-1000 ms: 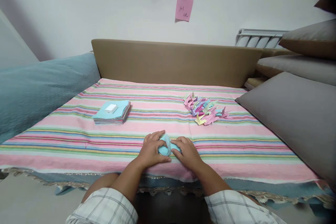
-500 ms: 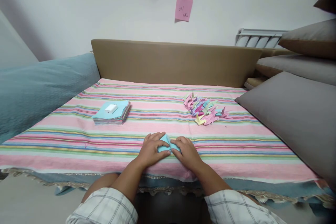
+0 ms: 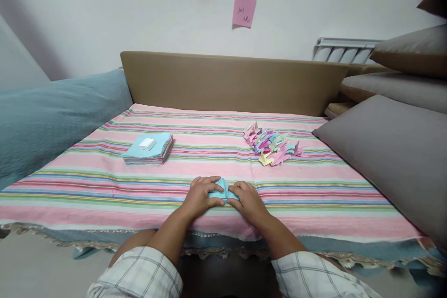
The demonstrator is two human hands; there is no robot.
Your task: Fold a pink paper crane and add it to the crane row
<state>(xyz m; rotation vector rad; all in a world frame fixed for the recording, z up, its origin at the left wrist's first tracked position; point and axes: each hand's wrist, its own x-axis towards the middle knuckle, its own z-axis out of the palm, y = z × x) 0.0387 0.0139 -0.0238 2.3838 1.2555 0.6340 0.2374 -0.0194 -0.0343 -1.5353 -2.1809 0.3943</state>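
Note:
Between my hands, low on the striped cloth [image 3: 104, 205], lies a light-blue sheet of folding paper [image 3: 220, 194], partly folded, with a raised crease near its middle. My left hand [image 3: 204, 194] grips its left part, thumb at the near edge and fingers over the top. On the right side, my right hand [image 3: 247, 199] pinches the paper between thumb and fingers. The fingers cover parts of the sheet, so its full shape is hidden. Beyond my right hand sits a pile of small folded paper figures [image 3: 272, 145] in pink, purple, yellow, green and blue.
A stack of square coloured paper [image 3: 162, 151] with a small white block [image 3: 147, 144] on top stands at the left. Grey cushions [image 3: 387, 158] pile up on the right. A brown backrest [image 3: 230, 84] closes off the back, and a blue-covered armrest [image 3: 63, 111] borders the left.
The flap under my left fingers now lies flatter, and the crease in the middle stands more upright. Both hands stay in nearly the same place.

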